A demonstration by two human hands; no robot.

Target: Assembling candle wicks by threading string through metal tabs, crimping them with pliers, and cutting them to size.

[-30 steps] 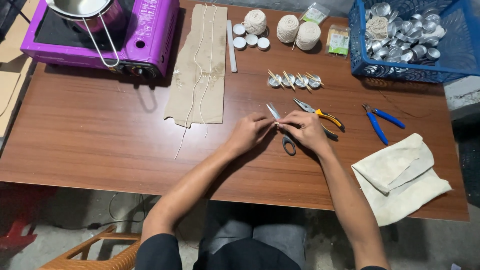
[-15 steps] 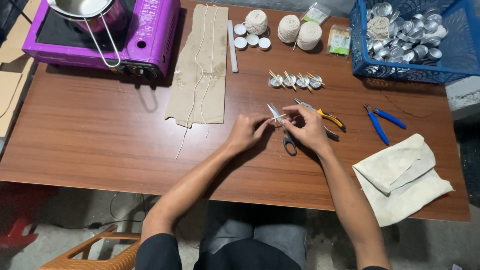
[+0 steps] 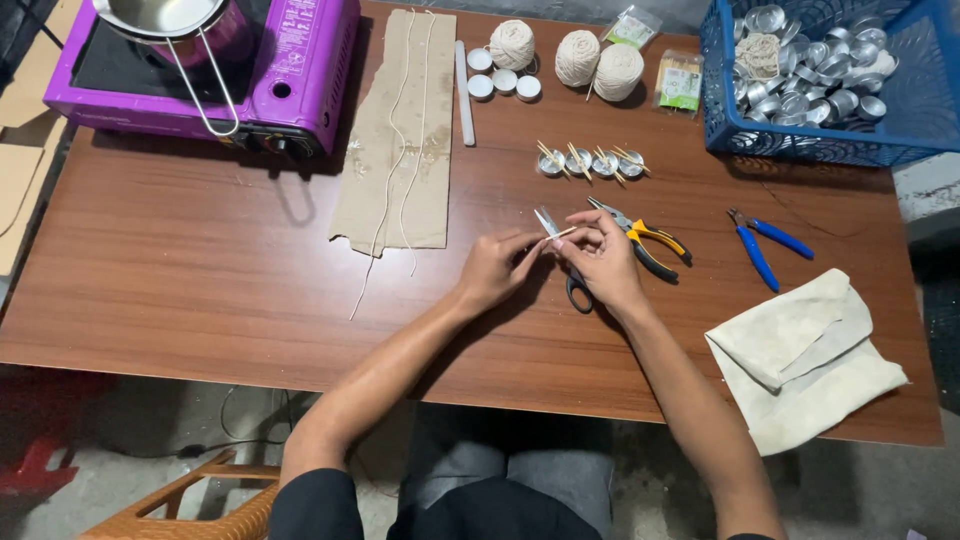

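Both hands meet mid-counter [image 3: 200, 270], just near of the row of four small metal cups. Left hand [image 3: 493, 268] and right hand [image 3: 600, 258] are each pinched on a thin pale stick [image 3: 560, 234], fingertips nearly touching, stick tilted up to the right. Whether a wick is on the stick is too small to tell.

Scissors [image 3: 566, 268] lie flat under the hands: blades poke out far of the fingers, black loop handle shows near the right wrist. Not gripped.

Yellow-black pliers [image 3: 640, 238] lie just right of the right hand, touching or almost touching it. Blue-handled pliers [image 3: 762, 247] sit further right, well apart.

Row of metal cups [image 3: 591, 161] each carry crossed sticks on top.

Far side: three balls of cream twine [image 3: 580, 55], four white wax discs [image 3: 503, 82], a white rod [image 3: 464, 78], two small packets [image 3: 676, 80].

Far right: blue plastic basket [image 3: 720, 90] full of empty metal cups. Near right: folded off-white cloth [image 3: 800, 355].

Left of centre: strip of brown cardboard [image 3: 398, 135] with long waxed wicks [image 3: 405, 150] laid along it, ends trailing onto the counter.

Far left: purple portable gas stove [image 3: 290, 70] with a steel pot [image 3: 165, 15] on it, wire handle hanging over the front.
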